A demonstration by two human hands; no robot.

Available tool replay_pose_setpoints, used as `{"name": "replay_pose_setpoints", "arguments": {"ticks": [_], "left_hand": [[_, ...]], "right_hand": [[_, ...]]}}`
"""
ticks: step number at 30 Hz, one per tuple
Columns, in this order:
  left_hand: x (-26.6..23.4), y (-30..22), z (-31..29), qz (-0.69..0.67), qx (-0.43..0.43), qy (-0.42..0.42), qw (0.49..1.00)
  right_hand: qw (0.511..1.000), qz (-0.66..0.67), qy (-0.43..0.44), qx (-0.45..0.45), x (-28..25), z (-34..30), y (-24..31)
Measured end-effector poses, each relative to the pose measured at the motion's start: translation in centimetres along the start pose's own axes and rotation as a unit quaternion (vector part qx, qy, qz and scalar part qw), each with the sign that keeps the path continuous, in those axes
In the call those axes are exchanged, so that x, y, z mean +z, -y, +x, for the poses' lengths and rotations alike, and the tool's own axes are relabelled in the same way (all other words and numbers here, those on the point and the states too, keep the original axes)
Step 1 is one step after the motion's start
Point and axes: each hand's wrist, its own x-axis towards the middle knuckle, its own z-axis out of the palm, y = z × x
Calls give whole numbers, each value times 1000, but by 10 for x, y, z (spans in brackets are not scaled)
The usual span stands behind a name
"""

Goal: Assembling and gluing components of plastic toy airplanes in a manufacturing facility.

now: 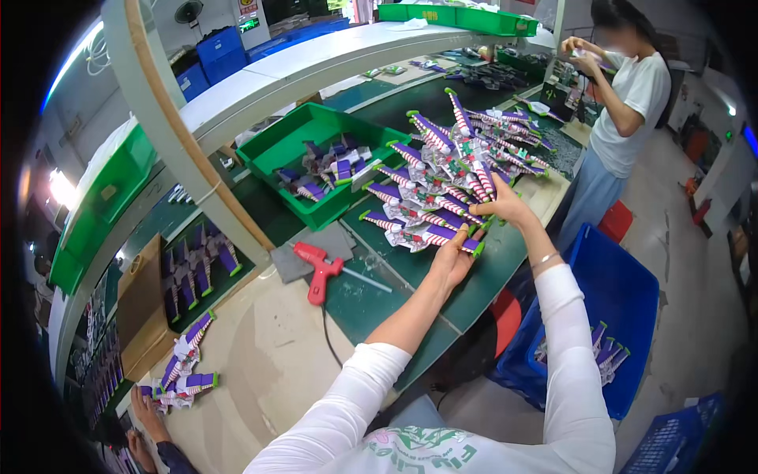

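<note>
1. While both hands meet the near side of the pile of wing parts [433,142], that pile lies to the right of the red glue gun [322,271], on the green tabletop [359,296].
2. The left hand [450,261], the one nearer the glue gun, seems closed around a purple wing part [440,234] close to its green tip.
3. The right hand [507,207], farther right of the glue gun, touches striped wings; I cannot tell whether it grips one.
4. Each part looks light, stiff and slightly slick, and overlapping wings could snag. The broad purple section should offer the safest hold; the slim tips and exposed middle look more fragile.
5. Beyond the glue gun, a green tray [288,134] holds more parts.
</note>
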Motion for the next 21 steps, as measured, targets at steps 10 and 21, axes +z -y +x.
{"name": "replay_pose_setpoints", "arguments": {"ticks": [10, 21], "left_hand": [[20, -10, 4, 86, -94, -185, 974], [27, 11, -67, 214, -34, -188, 958]], "right_hand": [[916, -397, 12, 63, -65, 80, 30], [916, -362, -128, -116, -49, 92, 16]]}}
